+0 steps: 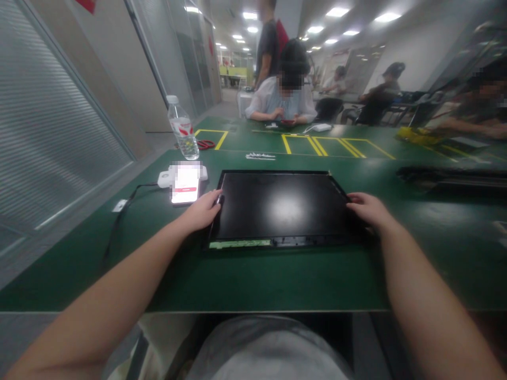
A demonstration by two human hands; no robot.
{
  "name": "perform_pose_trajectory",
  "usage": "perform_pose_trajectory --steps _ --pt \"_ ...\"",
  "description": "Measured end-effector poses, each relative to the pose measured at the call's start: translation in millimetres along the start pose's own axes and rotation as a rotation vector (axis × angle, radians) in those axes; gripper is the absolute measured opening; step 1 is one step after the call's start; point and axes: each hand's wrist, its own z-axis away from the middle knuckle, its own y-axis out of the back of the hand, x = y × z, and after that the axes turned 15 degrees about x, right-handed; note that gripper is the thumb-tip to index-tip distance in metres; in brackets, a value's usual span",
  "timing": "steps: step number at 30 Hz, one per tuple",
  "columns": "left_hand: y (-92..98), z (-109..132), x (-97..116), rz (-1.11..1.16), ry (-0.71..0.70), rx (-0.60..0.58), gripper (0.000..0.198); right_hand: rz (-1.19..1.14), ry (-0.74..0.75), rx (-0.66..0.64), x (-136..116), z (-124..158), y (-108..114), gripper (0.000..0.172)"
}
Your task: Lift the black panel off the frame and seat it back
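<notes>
A black flat display panel (281, 208) lies face up on the green table (245, 279) in front of me, with a thin green circuit strip along its near edge. My left hand (203, 210) rests on the panel's left edge, fingers curled around it. Gripping the panel's right edge is my right hand (367, 209), its fingers closed on the frame.
A lit phone (185, 188) on a white charger with a black cable lies left of the panel. A water bottle (182, 129) and red scissors (205, 143) stand farther back. Another black panel (451, 177) lies at right. Several people sit at the far table.
</notes>
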Motion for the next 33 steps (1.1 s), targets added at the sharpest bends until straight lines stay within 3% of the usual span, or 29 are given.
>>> perform_pose_trajectory --steps 6,15,18,22,27,33 --pt "3.7 2.1 3.9 0.166 0.118 0.067 0.062 0.066 0.044 -0.012 0.8 -1.5 -4.7 0.058" --pt "11.9 4.6 45.0 0.972 0.61 0.293 0.058 0.14 0.055 0.0 -3.5 -3.4 -6.7 0.043" --pt "12.6 3.0 50.3 1.055 0.727 0.338 0.059 0.149 0.021 -0.029 -8.9 0.5 -3.6 0.048" --pt "13.8 -0.8 52.7 1.097 0.91 0.295 0.066 0.127 -0.004 -0.032 -12.2 3.5 -3.1 0.053" --pt "14.1 0.9 55.8 1.173 0.907 0.286 0.059 0.114 0.035 -0.025 -11.1 1.6 -4.9 0.045" --pt "15.1 5.7 48.1 1.16 0.87 0.132 0.087 0.08 -0.043 -0.028 -13.8 6.7 -3.7 0.056"
